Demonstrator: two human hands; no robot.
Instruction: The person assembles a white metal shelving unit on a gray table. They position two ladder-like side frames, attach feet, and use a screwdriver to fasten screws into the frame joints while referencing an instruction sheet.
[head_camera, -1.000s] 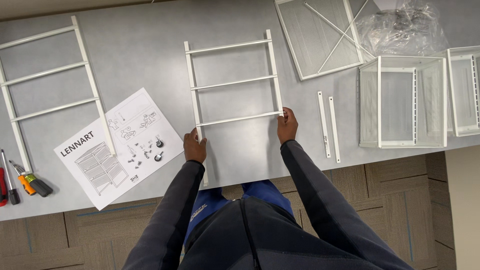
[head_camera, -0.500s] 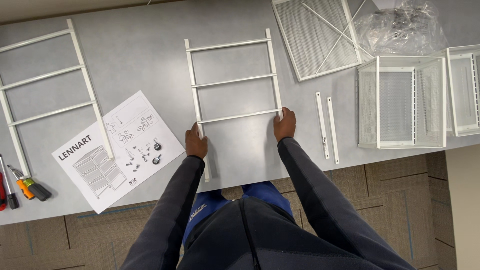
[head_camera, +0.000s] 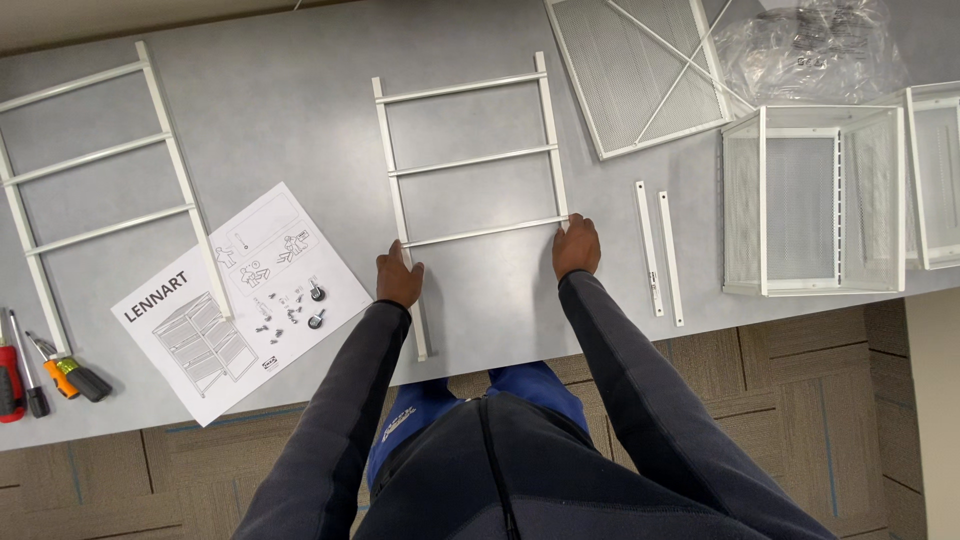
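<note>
My left hand (head_camera: 399, 280) grips the left upright of the white ladder-shaped frame (head_camera: 470, 160), and my right hand (head_camera: 577, 246) is closed on the right upright by the nearest rung. The frame lies flat on the grey table (head_camera: 290, 120), stretching away from my hands. Just left of my left hand sits the instruction sheet (head_camera: 240, 300); just right of my right hand lie two thin white rails (head_camera: 660, 255), with a mesh basket (head_camera: 810, 200) beyond them.

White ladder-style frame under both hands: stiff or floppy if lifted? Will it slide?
The white ladder frame is probably rigid: straight rails joined by three rungs. Likely light, being thin open bars. It may slide easily on the smooth grey table, where it lies flat.
</note>
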